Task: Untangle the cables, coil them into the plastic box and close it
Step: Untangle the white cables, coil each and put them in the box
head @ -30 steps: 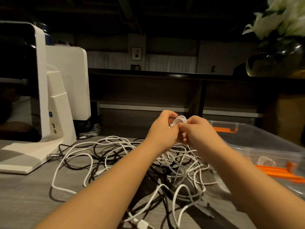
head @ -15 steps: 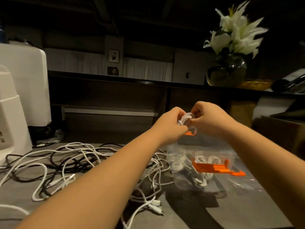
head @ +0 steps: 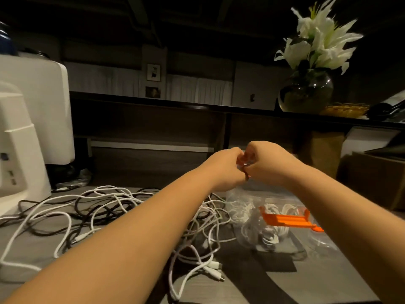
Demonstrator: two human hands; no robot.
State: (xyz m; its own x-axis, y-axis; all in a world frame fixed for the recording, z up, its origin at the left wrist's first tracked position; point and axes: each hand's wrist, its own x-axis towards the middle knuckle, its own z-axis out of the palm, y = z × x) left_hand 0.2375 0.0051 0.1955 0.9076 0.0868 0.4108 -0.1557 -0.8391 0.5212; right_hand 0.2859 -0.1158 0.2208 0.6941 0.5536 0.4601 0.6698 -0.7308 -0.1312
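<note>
1. Head view: 2 bare hands raised together above the grey table (head: 328,281), forearms reaching in from the near edge.
2. Left hand (head: 225,167) fisted, fingers curled inward, knuckles against the right hand (head: 269,165), likewise curled tight.
3. Between the 2 fists, only a sliver of something small and dark (head: 246,174) visible; too blurred to name, so grip on it impossible to confirm.
4. 1 clear plastic box (head: 274,218) directly below the hands, toward the right side of the table, open, with several white coils (head: 269,236) inside; exact number unclear through the plastic.
5. 1 orange latch (head: 287,220) across the box's near rim.
6. 1 tangle of cables (head: 105,207) spread over the left and middle of the table, white and dark strands mixed, too knotted to count; 2 white plugs (head: 213,267) near the front edge.
7. 1 white appliance (head: 22,150) at the far left edge.
8. 1 dark glass vase (head: 305,93) with white flowers (head: 317,38) on the ledge beyond the far edge, 1 woven basket (head: 346,109) just beside it.
</note>
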